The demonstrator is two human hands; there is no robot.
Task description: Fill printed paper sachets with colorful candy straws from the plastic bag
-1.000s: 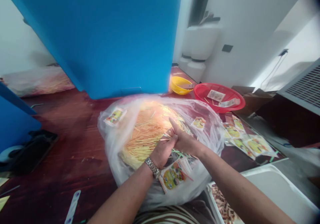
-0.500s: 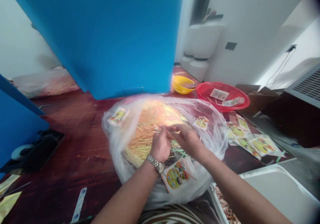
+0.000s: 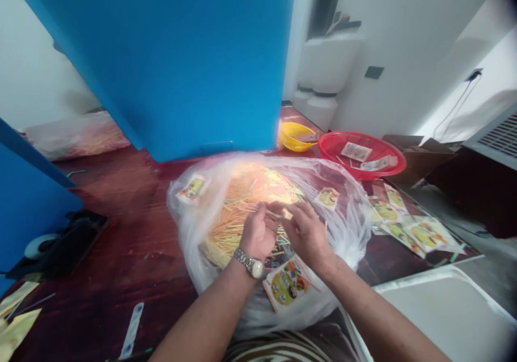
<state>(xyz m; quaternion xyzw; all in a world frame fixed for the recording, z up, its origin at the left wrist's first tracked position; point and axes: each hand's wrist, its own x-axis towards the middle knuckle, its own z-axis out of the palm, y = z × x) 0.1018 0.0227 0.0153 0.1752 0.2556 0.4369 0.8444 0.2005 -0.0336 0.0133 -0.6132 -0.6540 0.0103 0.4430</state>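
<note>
A large clear plastic bag [image 3: 351,227] lies spread wide on the table, heaped with thin orange, yellow and green sticks [image 3: 231,223]. Over the heap, my left hand [image 3: 257,236], with a metal watch at its wrist, is closed on a few thin sticks. My right hand [image 3: 309,235] meets it from the right, fingers bent and pinching at the sticks' other end. Exactly how many sticks they hold is hidden. Just below my hands, a printed packet [image 3: 286,285] rests on the bag; smaller printed packets lie at its left side [image 3: 191,189] and right side [image 3: 327,198].
A tall blue panel [image 3: 210,71] stands behind the bag. Right of it are a yellow basket [image 3: 297,145] and a red basket [image 3: 335,160] with packets inside. More printed packets [image 3: 424,234] lie at the table's right edge. A black tape dispenser [image 3: 76,246] sits left.
My right hand's fingers have curled in closer to the left hand's sticks. The left hand has shifted slightly, still holding them. The view has moved a little.
</note>
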